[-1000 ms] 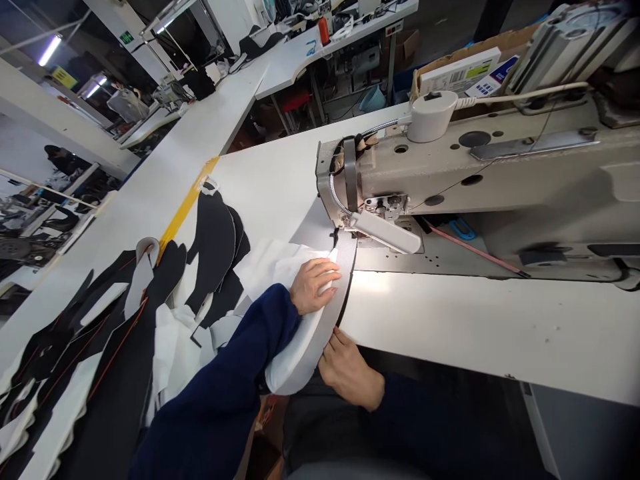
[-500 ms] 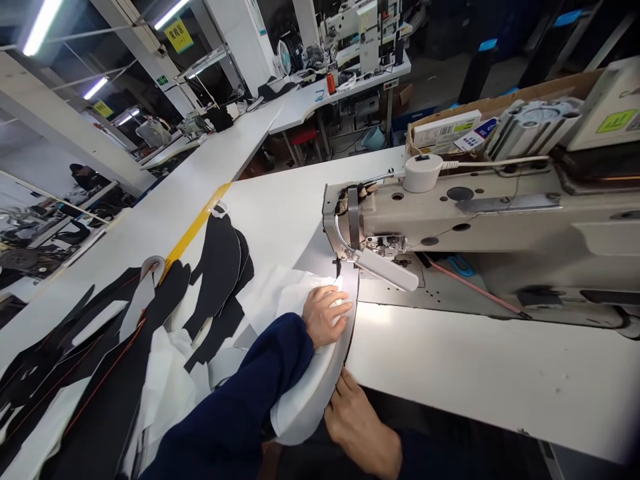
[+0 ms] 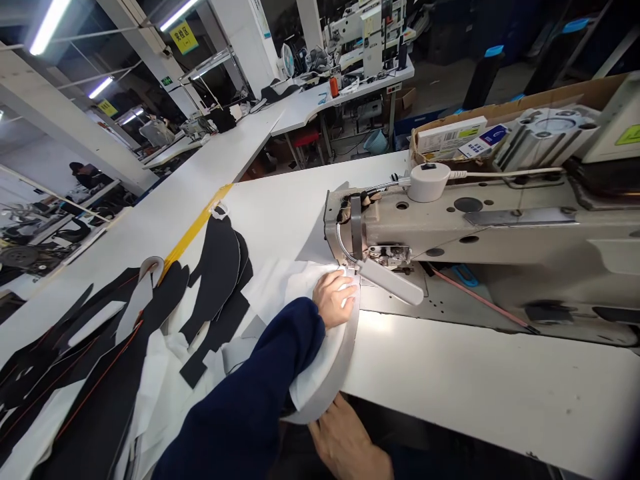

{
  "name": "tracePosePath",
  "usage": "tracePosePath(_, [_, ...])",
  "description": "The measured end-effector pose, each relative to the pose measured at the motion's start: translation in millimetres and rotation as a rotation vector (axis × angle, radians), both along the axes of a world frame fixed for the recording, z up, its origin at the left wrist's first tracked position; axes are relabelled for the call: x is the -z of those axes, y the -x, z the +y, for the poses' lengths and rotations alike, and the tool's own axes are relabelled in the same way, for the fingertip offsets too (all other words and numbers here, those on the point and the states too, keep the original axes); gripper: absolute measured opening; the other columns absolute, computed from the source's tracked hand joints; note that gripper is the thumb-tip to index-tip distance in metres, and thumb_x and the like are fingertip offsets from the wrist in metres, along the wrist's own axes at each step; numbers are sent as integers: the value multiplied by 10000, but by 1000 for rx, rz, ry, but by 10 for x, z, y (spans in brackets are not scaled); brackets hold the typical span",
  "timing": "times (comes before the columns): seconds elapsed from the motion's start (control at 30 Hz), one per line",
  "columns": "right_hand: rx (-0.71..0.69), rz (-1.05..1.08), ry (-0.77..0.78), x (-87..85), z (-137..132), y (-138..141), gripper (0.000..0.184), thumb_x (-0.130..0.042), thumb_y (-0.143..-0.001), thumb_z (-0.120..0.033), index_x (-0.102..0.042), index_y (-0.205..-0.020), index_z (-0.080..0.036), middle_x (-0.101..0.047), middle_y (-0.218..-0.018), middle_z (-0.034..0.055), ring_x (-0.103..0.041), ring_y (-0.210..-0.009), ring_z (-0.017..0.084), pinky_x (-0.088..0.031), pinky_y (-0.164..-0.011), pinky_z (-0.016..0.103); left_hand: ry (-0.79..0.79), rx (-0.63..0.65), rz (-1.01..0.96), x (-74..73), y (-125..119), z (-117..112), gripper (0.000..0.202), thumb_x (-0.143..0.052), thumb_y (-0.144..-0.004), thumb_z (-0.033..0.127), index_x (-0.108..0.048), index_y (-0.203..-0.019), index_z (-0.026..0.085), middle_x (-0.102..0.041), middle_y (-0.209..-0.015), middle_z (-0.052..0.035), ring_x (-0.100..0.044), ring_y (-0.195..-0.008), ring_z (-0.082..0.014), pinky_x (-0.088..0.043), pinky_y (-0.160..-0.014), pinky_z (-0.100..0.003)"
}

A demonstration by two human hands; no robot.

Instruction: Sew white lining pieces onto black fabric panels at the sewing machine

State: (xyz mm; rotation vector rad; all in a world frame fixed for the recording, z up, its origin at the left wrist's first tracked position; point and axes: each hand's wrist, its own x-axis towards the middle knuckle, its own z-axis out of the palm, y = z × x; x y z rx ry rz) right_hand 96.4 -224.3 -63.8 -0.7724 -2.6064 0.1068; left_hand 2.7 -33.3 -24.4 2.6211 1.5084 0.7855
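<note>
A curved fabric piece [image 3: 344, 353], white with a grey band along its edge, runs from the sewing machine [image 3: 400, 223] down towards me. My left hand [image 3: 334, 300] lies on its upper end just in front of the machine's needle area, fingers stretched over the cloth. Below, at the table's front edge, my right hand [image 3: 347, 437] pinches the lower end of the grey edge. Its fingertips are partly hidden by the fabric. The machine's small lamp [image 3: 390, 281] hangs low over the sewing spot, and the needle itself is hidden.
Black cut pieces [image 3: 215, 267] and white sheets [image 3: 163, 380] lie on the left of the table, near a yellow tape strip [image 3: 197, 223]. Behind the machine stands a cardboard box [image 3: 415, 143] with small packets. A pink rod [image 3: 483, 300] lies under the machine arm.
My left hand has slid slightly up and right with the fabric towards the needle area. My right hand has shifted down and left along the edge. The view has tilted a little.
</note>
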Motion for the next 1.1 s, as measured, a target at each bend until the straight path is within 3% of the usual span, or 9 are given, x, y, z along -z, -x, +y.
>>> tracePosePath(0.17, [12, -62, 20, -113, 80, 32, 456, -436, -744, -18, -542, -1186, -62, -609, -1129, 149, -547, -1059, 236, -464, -921, 390, 24, -67, 21, -51, -35, 244, 209, -549, -741, 221, -715, -868, 218, -642, -944, -63, -503, -1036, -253, -468, -875, -432])
tracePosePath(0.27, [8, -75, 33, -142, 56, 39, 500, -454, -734, -24, -508, -1231, -41, -545, -1242, 155, -499, -1132, 251, -441, -963, 389, 63, -79, 65, -252, -20, 189, 198, -571, -708, 225, -715, -844, 216, -605, -972, -82, -489, -1037, -277, -422, -916, -488])
tracePosePath(0.37, [-12, -109, 37, -155, 6, 13, 531, -483, -718, -33, -489, -1249, -15, -514, -1276, 171, -461, -1174, 274, -397, -1015, 403, 194, -58, 211, -539, 17, -233, 275, -611, -667, 272, -686, -929, 236, -528, -1087, -96, -469, -1042, -302, -421, -878, -501])
tracePosePath(0.47, [-11, -106, 29, -166, -31, -15, 536, -494, -717, -52, -479, -1249, 11, -511, -1265, 200, -447, -1184, 297, -365, -1040, 421, 439, -38, 433, -704, 55, -800, 390, -523, -750, 253, -567, -1137, 271, -513, -1010, -78, -535, -861, -240, -478, -685, -378])
tracePosePath(0.53, [11, -88, 5, -160, -50, -19, 520, -487, -725, -64, -481, -1237, 29, -515, -1249, 218, -449, -1179, 309, -345, -1052, 436, 558, -30, 540, -686, 76, -1061, 463, -427, -817, 196, -434, -1273, 276, -522, -956, -56, -552, -740, -193, -468, -620, -320])
tracePosePath(0.63, [30, -82, -48, -126, -77, -8, 498, -456, -731, -42, -486, -1221, 44, -522, -1230, 231, -448, -1184, 305, -318, -1068, 445, 619, -17, 620, -542, 91, -1162, 517, -365, -850, 132, -316, -1351, 250, -543, -948, -50, -571, -711, -171, -462, -627, -288])
tracePosePath(0.73, [52, -103, -64, -76, -94, 8, 495, -435, -726, -9, -490, -1214, 47, -530, -1218, 231, -455, -1182, 289, -318, -1070, 428, 620, 7, 632, -428, 86, -1062, 527, -374, -849, 114, -313, -1358, 236, -567, -947, -48, -581, -712, -165, -460, -621, -269])
tracePosePath(0.9, [73, -91, -31, 11, -52, 44, 491, -467, -754, -54, -471, -1234, 44, -487, -1270, 247, -450, -1187, 296, -349, -1045, 453, 565, -19, 522, -410, 57, -884, 436, -382, -878, 164, -403, -1306, 243, -584, -882, -33, -573, -640, -148, -466, -610, -266])
tracePosePath(1.1, [87, -91, -6, -55, 153, 72, 606, -635, -783, -415, -521, -1189, 21, -514, -1231, 253, -412, -1202, 360, -341, -1028, 514, 528, -39, 451, -419, 13, -655, 336, -394, -898, 227, -508, -1212, 265, -603, -826, -26, -591, -698, -165, -471, -640, -272])
